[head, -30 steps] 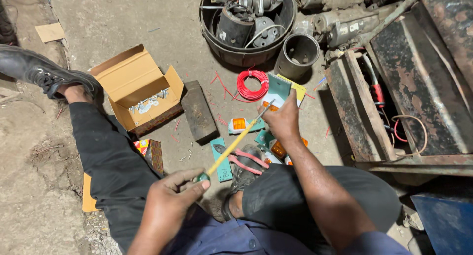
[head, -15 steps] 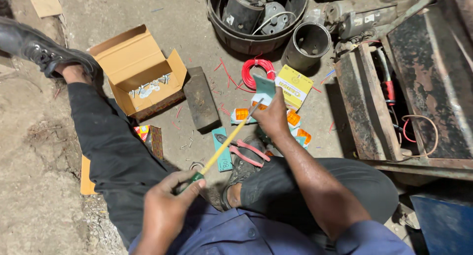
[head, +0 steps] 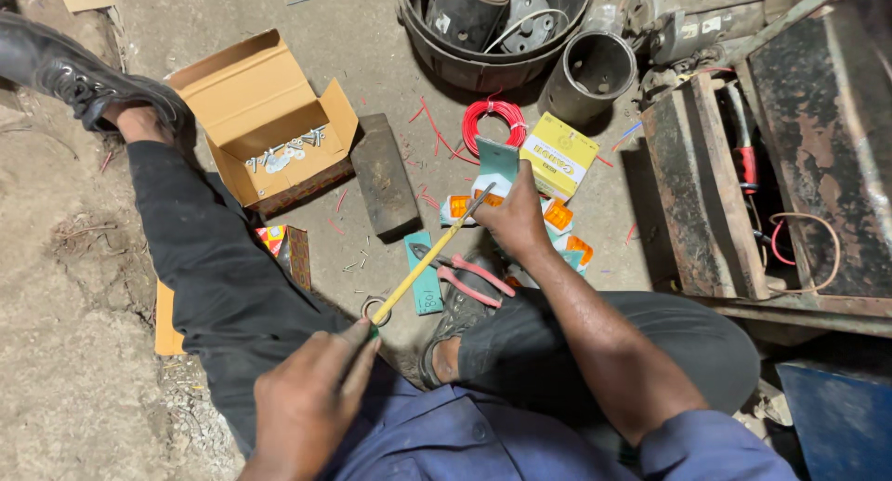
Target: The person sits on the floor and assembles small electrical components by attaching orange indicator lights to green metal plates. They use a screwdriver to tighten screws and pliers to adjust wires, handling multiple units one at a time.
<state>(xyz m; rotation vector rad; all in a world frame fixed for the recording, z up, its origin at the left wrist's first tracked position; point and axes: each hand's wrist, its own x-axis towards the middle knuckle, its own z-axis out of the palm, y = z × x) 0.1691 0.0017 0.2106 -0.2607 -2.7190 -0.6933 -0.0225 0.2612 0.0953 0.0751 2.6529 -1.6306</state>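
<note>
I sit on a concrete floor with legs apart. My left hand (head: 311, 402) grips the green handle end of a long yellow-shafted screwdriver (head: 427, 258), which slants up to the right. My right hand (head: 516, 216) holds the tool's tip end, and its fingers are closed on it above several orange and white packets (head: 562, 221). A teal card (head: 497, 160) lies just beyond the right hand. Red-handled pliers (head: 469, 276) lie by my right foot, next to a teal packet (head: 427, 281). A small metal ring (head: 374, 309) lies under the shaft.
An open cardboard box (head: 255, 118) with small metal parts sits upper left, a dark block (head: 383, 179) beside it. A red wire coil (head: 492, 123), a yellow box (head: 557, 156), a metal cylinder (head: 590, 72), a tub of motor parts (head: 492, 26) and a rusty metal frame (head: 799, 165) lie beyond.
The view has shifted, so the floor items sit lower in frame. My right hand drew slightly back toward me along the packets; the left hand keeps its grip on the handle.
</note>
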